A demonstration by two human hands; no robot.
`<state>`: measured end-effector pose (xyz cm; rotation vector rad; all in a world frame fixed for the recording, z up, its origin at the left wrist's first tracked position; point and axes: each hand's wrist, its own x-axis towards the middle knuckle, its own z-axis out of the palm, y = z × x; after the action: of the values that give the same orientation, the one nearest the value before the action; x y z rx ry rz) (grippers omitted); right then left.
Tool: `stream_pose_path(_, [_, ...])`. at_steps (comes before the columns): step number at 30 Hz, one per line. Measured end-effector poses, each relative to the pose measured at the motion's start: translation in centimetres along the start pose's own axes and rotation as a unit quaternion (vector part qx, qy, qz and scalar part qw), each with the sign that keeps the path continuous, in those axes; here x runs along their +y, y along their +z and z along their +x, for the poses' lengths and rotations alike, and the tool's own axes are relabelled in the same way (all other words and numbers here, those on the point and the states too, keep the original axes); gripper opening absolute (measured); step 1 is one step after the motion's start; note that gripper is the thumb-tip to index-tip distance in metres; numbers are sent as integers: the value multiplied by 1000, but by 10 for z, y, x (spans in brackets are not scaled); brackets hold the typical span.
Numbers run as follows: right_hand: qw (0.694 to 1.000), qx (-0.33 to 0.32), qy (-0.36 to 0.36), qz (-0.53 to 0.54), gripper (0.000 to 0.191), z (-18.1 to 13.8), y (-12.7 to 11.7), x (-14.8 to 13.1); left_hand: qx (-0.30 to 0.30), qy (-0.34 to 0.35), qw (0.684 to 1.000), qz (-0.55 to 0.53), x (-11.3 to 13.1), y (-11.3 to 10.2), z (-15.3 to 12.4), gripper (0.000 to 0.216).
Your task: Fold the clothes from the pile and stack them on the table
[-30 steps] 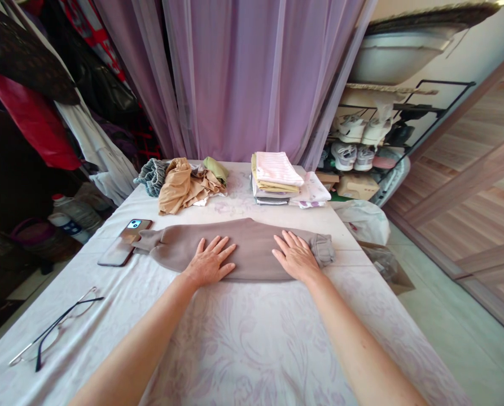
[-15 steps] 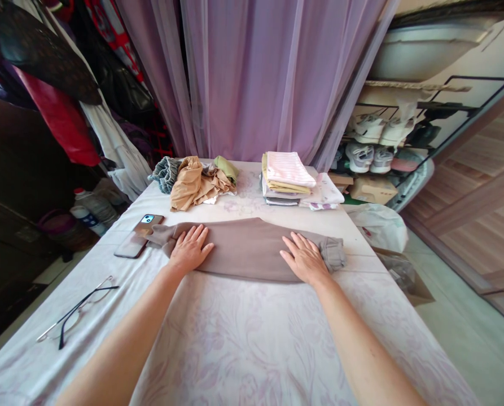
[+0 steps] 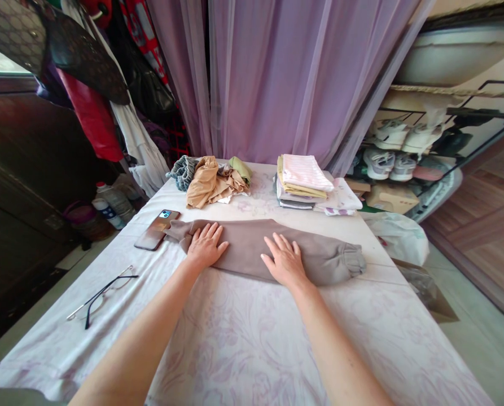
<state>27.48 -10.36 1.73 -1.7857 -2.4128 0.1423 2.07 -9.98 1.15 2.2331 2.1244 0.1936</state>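
Note:
A pair of greyish-brown trousers (image 3: 247,248), folded lengthwise, lies across the table with its gathered cuff at the right end. My left hand (image 3: 205,246) rests flat on the left part of the cloth, fingers spread. Near the middle of the garment, my right hand (image 3: 284,261) also lies flat with its fingers apart. Neither hand grips anything. The left end of the trousers touches or overlaps a phone (image 3: 152,235) lying on the tablecloth.
The table wears a pale floral cloth (image 3: 243,344). Crumpled clothes (image 3: 207,180) lie at the back left, a folded stack (image 3: 305,177) at the back right. Eyeglasses (image 3: 101,296) sit front left. Behind hangs a purple curtain (image 3: 268,79); a shoe rack (image 3: 404,141) stands right.
My right hand has slid left along the trousers, from near the cuff toward the middle. My left hand stays in about the same spot on the cloth. The camera view has shifted left.

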Motion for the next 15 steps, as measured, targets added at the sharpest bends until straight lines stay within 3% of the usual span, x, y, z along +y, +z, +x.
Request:
stream_pose_path(6, [1000,-6,13,6,48,-1,9,6,60,11,997,-39,-4,7,-4,49])
stream_pose_path(10, [1000,18,13,10,46,-2,11,7,158,15,984,-76,-13,9,-14,38])
stream_pose_path(15, [999,46,4,12,45,-4,14,7,310,-100,937,-129,-39,8,-21,39])
